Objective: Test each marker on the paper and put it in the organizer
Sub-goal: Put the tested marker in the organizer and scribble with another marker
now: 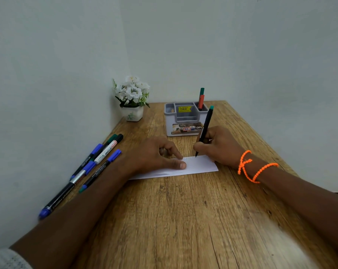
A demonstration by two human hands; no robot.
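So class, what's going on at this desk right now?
A person is testing a teal-ended marker held in the right hand, its tip on the slip of white paper. The left hand presses the paper flat on the wooden table. Two markers already stand in the grey organizer. Several more markers lie in a bunch on the left, waiting.
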